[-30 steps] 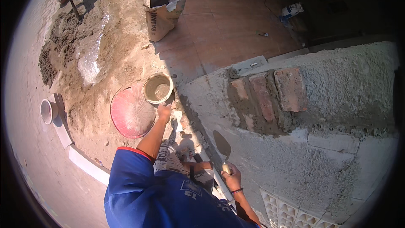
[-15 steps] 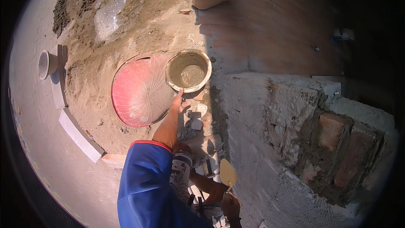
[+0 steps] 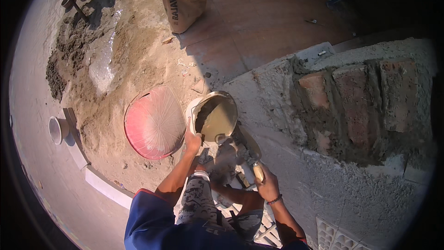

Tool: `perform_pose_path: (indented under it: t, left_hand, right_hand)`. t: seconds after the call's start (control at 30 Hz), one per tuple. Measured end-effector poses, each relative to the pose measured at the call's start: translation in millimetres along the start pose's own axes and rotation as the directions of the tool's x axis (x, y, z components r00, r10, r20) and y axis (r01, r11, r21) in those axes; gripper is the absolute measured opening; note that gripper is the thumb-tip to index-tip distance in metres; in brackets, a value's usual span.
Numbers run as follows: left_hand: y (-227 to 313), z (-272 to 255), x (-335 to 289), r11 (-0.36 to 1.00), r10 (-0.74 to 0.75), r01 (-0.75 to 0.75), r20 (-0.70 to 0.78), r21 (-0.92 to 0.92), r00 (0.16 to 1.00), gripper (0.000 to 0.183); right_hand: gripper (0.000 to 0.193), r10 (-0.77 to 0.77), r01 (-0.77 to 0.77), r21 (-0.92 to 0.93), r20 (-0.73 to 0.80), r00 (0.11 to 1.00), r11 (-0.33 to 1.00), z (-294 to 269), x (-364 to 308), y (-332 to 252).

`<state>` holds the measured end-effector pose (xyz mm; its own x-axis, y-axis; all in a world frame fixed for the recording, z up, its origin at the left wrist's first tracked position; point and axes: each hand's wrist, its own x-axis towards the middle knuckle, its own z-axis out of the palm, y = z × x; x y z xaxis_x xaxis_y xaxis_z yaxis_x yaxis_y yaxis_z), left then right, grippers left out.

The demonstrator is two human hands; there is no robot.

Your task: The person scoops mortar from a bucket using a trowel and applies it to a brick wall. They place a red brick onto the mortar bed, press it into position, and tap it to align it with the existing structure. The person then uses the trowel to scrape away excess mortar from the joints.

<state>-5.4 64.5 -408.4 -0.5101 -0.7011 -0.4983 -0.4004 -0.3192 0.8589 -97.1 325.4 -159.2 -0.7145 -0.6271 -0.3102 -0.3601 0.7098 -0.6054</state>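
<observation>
My left hand [image 3: 193, 140] grips the near left rim of a pale bucket [image 3: 190, 111], thumb by the edge. The bucket tips towards me and to the right; wet grey-brown mortar residue coats its inside. In my right hand [image 3: 267, 184] is a trowel [image 3: 258, 172], held by its wooden handle. Its blade, partly blurred and in shade, points up beside the bucket's lower right. Left of the bucket rests a round red, dusty basin-like thing [image 3: 150, 127] with lines radiating from its middle.
Sand [image 3: 134, 65] and wet mortar [image 3: 60, 76] lie at the far left. A paper sack [image 3: 187, 7] stands at the back. To the right runs a rough wall with exposed bricks [image 3: 354, 106]. A small pale bucket [image 3: 56, 132] sits on the left paving beside edging strips [image 3: 104, 187].
My left hand has taken hold of the bucket and tilted it towards me. My right hand has brought the trowel up and forward beside it. The whole view has shifted to the right.
</observation>
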Motion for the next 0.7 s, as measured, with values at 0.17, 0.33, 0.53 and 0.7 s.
perform_pose_path:
  t: [0.17,0.33,0.53,0.7]
  left_hand:
    - [124,-30,-153,0.995,0.102,-0.099,0.198,-0.024,0.975,0.073]
    - [193,-33,-214,0.969,0.205,-0.229,0.221,0.088,0.954,0.064]
    - [269,-52,-212,0.924,0.201,-0.306,0.389,0.23,0.899,0.063]
    - [281,-55,-224,0.875,0.152,-0.33,0.447,0.354,0.881,0.073]
  right_hand:
    - [0.058,0.281,-0.253,-0.148,0.216,0.935,0.956,3,24,-37]
    - [0.053,-0.158,0.119,-0.2,-0.191,0.969,0.972,16,-20,-87]
    - [0.058,-0.132,0.284,-0.456,0.337,0.932,0.843,-60,-57,-121]
    - [0.058,-0.027,0.312,-0.495,0.5,0.866,0.811,-109,-69,-123]
